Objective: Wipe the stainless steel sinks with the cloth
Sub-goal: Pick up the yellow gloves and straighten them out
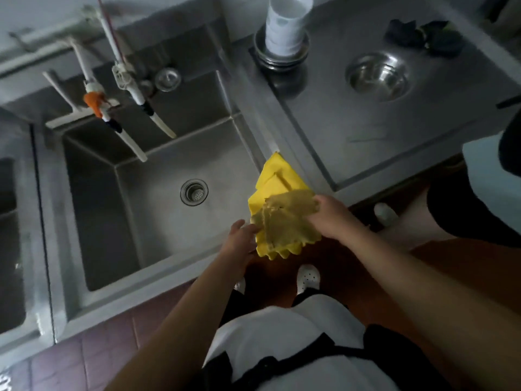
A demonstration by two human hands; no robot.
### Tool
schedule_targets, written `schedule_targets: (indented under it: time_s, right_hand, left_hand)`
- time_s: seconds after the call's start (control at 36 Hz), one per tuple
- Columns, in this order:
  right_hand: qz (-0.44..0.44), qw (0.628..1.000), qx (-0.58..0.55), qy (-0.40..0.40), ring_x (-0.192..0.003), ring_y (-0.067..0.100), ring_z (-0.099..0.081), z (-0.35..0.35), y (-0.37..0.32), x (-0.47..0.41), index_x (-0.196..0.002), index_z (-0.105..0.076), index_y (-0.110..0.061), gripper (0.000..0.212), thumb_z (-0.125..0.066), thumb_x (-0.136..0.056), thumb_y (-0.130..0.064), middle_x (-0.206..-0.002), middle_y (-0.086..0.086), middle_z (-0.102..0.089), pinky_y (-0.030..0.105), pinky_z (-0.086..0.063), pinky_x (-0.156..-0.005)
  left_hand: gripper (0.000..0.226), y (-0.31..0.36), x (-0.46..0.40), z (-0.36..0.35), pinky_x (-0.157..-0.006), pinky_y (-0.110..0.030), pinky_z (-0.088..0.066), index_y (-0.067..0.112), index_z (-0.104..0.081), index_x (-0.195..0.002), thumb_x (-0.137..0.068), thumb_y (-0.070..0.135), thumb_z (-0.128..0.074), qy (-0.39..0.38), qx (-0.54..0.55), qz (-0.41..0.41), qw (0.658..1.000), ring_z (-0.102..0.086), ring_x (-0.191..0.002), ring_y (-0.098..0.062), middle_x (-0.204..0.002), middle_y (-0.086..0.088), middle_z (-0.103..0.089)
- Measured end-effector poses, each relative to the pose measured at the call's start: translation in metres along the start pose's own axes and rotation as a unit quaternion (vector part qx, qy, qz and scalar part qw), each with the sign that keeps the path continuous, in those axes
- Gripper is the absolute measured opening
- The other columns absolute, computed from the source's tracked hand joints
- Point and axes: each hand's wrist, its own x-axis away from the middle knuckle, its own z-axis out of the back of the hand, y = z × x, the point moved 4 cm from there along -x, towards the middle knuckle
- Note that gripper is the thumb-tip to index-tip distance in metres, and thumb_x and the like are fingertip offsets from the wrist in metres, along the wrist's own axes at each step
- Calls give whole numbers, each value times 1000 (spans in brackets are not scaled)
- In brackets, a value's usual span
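A yellow cloth (pixel 277 213) hangs crumpled over the front right corner of the big stainless steel sink (pixel 158 218). My right hand (pixel 331 217) grips its right side. My left hand (pixel 239 235) touches its left edge with the fingers, just above the sink's front rim. The basin is deep, with a round drain (pixel 194 192) in its floor. Part of a second sink (pixel 11 249) shows at the far left.
Two white taps (pixel 132 88) reach over the basin's back. On the steel counter to the right stand stacked white cups on metal plates (pixel 283 38), a metal bowl (pixel 379 76) and dark cloths (pixel 423 36). A second person's legs (pixel 465 210) stand at the right.
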Motion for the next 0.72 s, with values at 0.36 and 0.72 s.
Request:
schedule_targets:
  time_s: [0.36,0.72]
  right_hand:
    - [-38,990,-134,22,-73,23,-51,-6,7,-19,-64,-46,-15,28,-53,-90,-8,-69,5,-49,29,-35,-53]
    - [-37,983,-179,-25,-81,21,-56,-14,-10,-22,-95,-64,-8,9,-61,-89,-15,-90,6,-60,30,-45,-66]
  left_hand:
    - [11,-1,-25,-7,-38,-21,-43,8,-57,-84,-94,13,-59,77,-54,-1,996,-57,-62,-22,-82,-13,-58]
    - [34,-6,-39,-5,-59,-32,-53,26,-59,-91,-71,14,-83,115,-114,-60,985,-65,-83,-28,-96,-10,-65]
